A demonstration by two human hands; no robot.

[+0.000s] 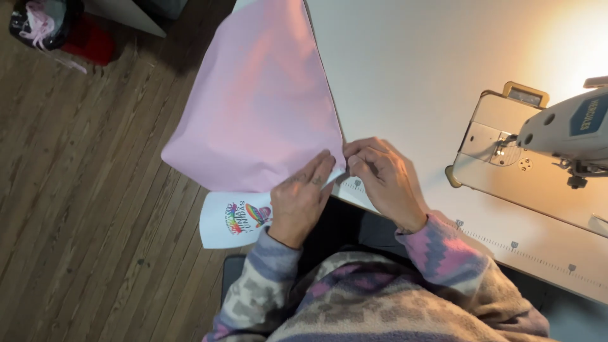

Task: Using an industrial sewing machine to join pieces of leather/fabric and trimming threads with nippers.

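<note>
Both hands, left (pixel 303 199) and right (pixel 384 180), pinching pink fabric (pixel 259 101) corner at table (pixel 411 76) edge; risk of slipping floorward, overhanging left.

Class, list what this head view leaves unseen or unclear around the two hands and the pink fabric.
- Left hand and right hand: fingertips tucked under the pink fabric edge; grip unclear.
- White printed piece: mostly covered by fabric and left hand.
- Sewing machine: cut off by right edge.
</note>
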